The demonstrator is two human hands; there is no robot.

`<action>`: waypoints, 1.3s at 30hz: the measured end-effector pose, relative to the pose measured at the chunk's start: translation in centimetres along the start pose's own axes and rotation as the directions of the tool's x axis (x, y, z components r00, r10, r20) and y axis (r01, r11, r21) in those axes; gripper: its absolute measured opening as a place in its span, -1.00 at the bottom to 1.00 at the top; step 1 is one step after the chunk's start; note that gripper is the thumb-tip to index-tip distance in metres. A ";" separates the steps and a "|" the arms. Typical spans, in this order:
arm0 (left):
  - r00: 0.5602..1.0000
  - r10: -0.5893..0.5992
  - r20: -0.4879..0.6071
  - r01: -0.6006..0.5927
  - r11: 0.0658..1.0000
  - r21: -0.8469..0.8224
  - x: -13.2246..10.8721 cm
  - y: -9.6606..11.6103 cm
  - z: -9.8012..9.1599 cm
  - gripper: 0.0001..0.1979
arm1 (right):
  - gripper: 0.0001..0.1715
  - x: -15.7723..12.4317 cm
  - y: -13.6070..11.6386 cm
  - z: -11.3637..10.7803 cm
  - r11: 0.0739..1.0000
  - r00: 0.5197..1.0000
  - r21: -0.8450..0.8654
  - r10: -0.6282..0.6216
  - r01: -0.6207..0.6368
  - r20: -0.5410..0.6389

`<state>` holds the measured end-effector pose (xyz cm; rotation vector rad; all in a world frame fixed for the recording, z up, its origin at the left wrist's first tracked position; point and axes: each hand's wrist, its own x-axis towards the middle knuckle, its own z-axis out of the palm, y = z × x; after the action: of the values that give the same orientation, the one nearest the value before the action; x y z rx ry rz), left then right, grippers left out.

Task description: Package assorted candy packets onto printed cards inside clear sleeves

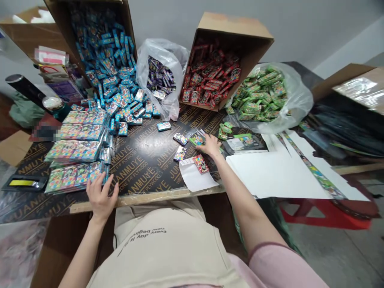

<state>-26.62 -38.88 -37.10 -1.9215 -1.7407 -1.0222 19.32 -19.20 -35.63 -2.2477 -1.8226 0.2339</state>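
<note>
My left hand (101,197) is open at the table's near edge, its fingertips beside a stack of foil-wrapped multicoloured packs (75,177). Further stacks (81,132) lie behind it. My right hand (211,145) rests on a small green-and-blue card pack (197,138). Whether it grips that pack is unclear. Close to it, a red pack (201,163) lies on a white paper sheet (195,176), and two small packs (180,153) (181,139) sit on the black plywood tabletop (144,160).
Tipped cardboard boxes hold blue packs (105,60) and red packs (210,76). Plastic bags hold purple packs (160,78) and green packs (261,94). White card sheets (270,174) lie on the right. A black tube (25,88) stands at the left.
</note>
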 end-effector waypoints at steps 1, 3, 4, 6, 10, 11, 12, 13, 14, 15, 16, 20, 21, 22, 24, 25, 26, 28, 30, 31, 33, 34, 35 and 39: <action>1.000 0.018 0.010 -0.018 1.000 -0.020 -0.1 0.5 0.2 -0.62 | -0.01 0.6 0.9 -0.1 0.998 0.998 -0.025 0.050 -0.049 0.037; 0.999 0.040 0.027 -0.039 0.998 -0.054 -0.2 1.1 0.6 -0.61 | 0.11 1.6 2.3 -0.2 0.993 0.989 -0.034 0.114 -0.111 0.089; 0.998 0.048 0.033 -0.046 0.997 -0.068 -0.2 1.3 0.9 -0.60 | 0.14 2.0 2.8 -0.2 0.992 0.987 -0.016 0.128 -0.127 0.095; 0.997 0.063 0.047 -0.058 0.994 -0.092 -0.1 1.6 1.4 -0.61 | 0.10 2.7 3.4 -0.1 0.988 0.987 0.046 0.143 -0.146 0.068; 0.991 0.093 0.099 -0.079 0.987 -0.138 0.3 2.3 2.1 -0.66 | -0.32 3.4 3.8 0.0 0.970 0.982 0.165 0.186 -0.180 -0.018; 0.989 0.098 0.114 -0.081 0.985 -0.150 0.4 2.5 2.3 -0.67 | -0.44 3.4 3.9 -0.1 0.966 0.981 0.186 0.189 -0.180 -0.035; 0.986 0.103 0.128 -0.081 0.984 -0.162 0.5 2.6 2.3 -0.68 | -0.54 3.3 3.9 -0.2 0.961 0.980 0.213 0.190 -0.175 -0.052; 0.984 0.107 0.139 -0.082 0.982 -0.172 0.6 2.8 2.4 -0.68 | -0.65 3.3 4.0 -0.4 0.955 0.980 0.244 0.188 -0.166 -0.068; 0.983 0.112 0.147 -0.085 0.979 -0.184 0.7 2.9 2.4 -0.68 | -0.75 3.2 4.0 -0.6 0.949 0.979 0.277 0.183 -0.153 -0.085; 0.981 0.119 0.154 -0.087 0.976 -0.198 0.8 3.0 2.4 -0.68 | -0.84 3.0 4.1 -1.0 0.941 0.979 0.311 0.175 -0.136 -0.103; 0.979 0.123 0.160 -0.086 0.973 -0.216 0.9 3.0 2.4 -0.68 | -0.89 2.9 4.1 -1.5 0.932 0.978 0.344 0.167 -0.116 -0.122; 0.979 0.068 0.194 -0.004 0.950 -0.313 2.1 3.0 2.8 -0.74 | -0.81 2.4 3.9 -4.8 0.876 0.970 0.481 0.149 -0.039 -0.192; 0.976 0.029 0.218 0.049 0.937 -0.345 2.6 3.1 3.0 -0.75 | -0.81 2.2 3.6 -5.9 0.857 0.965 0.516 0.152 -0.022 -0.212; 0.964 -0.015 0.264 0.120 0.914 -0.388 3.2 3.4 3.1 -0.73 | -0.81 1.9 3.0 -7.1 0.832 0.961 0.555 0.155 -0.001 -0.230; 0.897 -0.061 0.438 0.312 0.790 -0.528 4.8 4.4 3.4 -0.56 | -0.79 0.6 1.2 -8.9 0.740 0.961 0.669 0.138 0.062 -0.241; 0.841 -0.045 0.540 0.423 0.678 -0.601 5.6 5.2 3.6 -0.44 | -0.76 -0.4 -0.2 -9.5 0.674 0.967 0.732 0.109 0.099 -0.231; 0.776 0.010 0.630 0.533 0.524 -0.665 6.5 6.3 3.6 -0.31 | -0.71 -1.6 -1.8 -9.8 0.589 0.976 0.798 0.064 0.131 -0.207; 0.707 0.121 0.697 0.671 0.194 -0.715 8.2 9.0 3.6 -0.15 | -0.60 -4.8 -5.6 -9.3 0.453 0.988 0.878 -0.054 0.152 -0.144; 0.666 0.149 0.731 0.743 -0.047 -0.668 9.6 12.1 3.4 -0.04 | -0.53 -8.4 -9.4 -7.6 0.370 0.980 0.921 -0.191 0.120 -0.051; 0.642 0.131 0.755 0.766 -0.152 -0.625 10.1 13.6 3.3 -0.01 | -0.52 -10.1 -11.1 -6.5 0.337 0.964 0.938 -0.265 0.081 0.012; 0.593 0.119 0.796 0.779 -0.335 -0.530 10.5 15.8 2.9 -0.01 | -0.53 -12.8 -13.6 -4.5 0.268 0.941 0.963 -0.317 -0.033 0.120; 0.576 0.108 0.811 0.770 -0.406 -0.492 10.5 16.5 2.7 -0.06 | -0.52 -13.6 -14.4 -3.8 0.274 0.953 0.962 -0.285 -0.017 0.098; 0.558 0.104 0.823 0.761 -0.459 -0.458 10.3 16.9 2.5 -0.12 | -0.47 -14.1 -14.9 -3.2 0.307 0.974 0.950 -0.225 0.048 0.023; 0.489 0.121 0.864 0.786 -0.491 -0.376 8.9 16.1 2.1 -0.33 | -0.31 -13.8 -15.0 -3.1 0.492 0.911 0.767 -0.184 0.411 -0.370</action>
<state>-10.66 -34.08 -28.99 -2.0763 -2.3762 -3.7687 3.17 -30.05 -28.81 -1.1873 -1.4534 0.5911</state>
